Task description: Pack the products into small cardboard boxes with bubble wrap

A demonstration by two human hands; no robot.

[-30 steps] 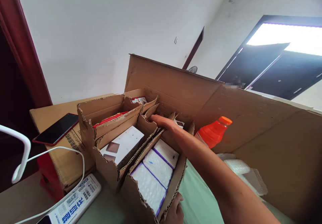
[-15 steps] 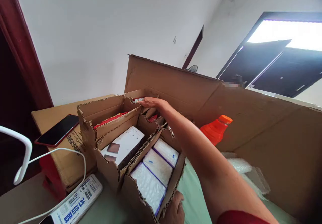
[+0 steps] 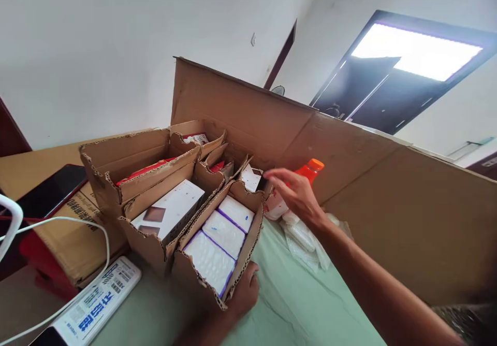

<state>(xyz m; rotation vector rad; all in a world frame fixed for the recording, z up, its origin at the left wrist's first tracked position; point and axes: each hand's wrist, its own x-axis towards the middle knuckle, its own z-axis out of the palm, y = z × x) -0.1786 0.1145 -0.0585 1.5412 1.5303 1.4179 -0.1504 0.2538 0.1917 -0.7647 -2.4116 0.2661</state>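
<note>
Nearest, the left hand (image 3: 241,290) presses curled fingers against the near right corner of the cardboard tray (image 3: 248,242) of white padded packets (image 3: 223,233) on the green-covered bench (image 3: 295,304). Farther and to the right, the right hand (image 3: 297,193) hovers open and holds nothing, its spread fingertips just beside the small white box (image 3: 251,177) standing in the far end of that tray. Right behind the right hand stands an orange bottle (image 3: 306,172), against the tall cardboard wall (image 3: 349,159).

Bright daylight, overexposed window (image 3: 415,53) glare, wide-angle edge distortion
</note>
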